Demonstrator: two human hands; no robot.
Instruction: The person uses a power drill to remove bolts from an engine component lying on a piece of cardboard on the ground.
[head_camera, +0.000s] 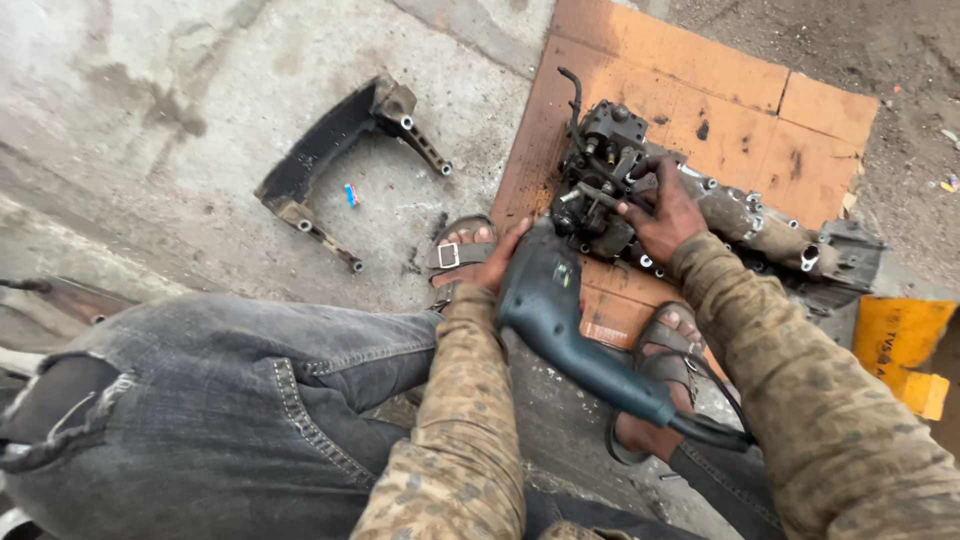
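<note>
Concrete floor (200, 90), grey, stained and gritty, carries everything; a flattened orange cardboard sheet (740, 120) lies on it, and the greasy engine part (620, 185) rests on that sheet. Left of the engine part, on bare concrete, lies a dark curved metal bracket (330, 150), with a small blue-and-red wrapper (351, 194) just beside it. To the right of the engine part, off the cardboard's edge, sits a yellow container (900, 345) with dark printing. The left hand (497, 265) grips the head of a blue-green power tool (560, 320), fingers clenched, just below the engine part. The right hand (665, 215) rests on the engine part, fingers curled over it.
</note>
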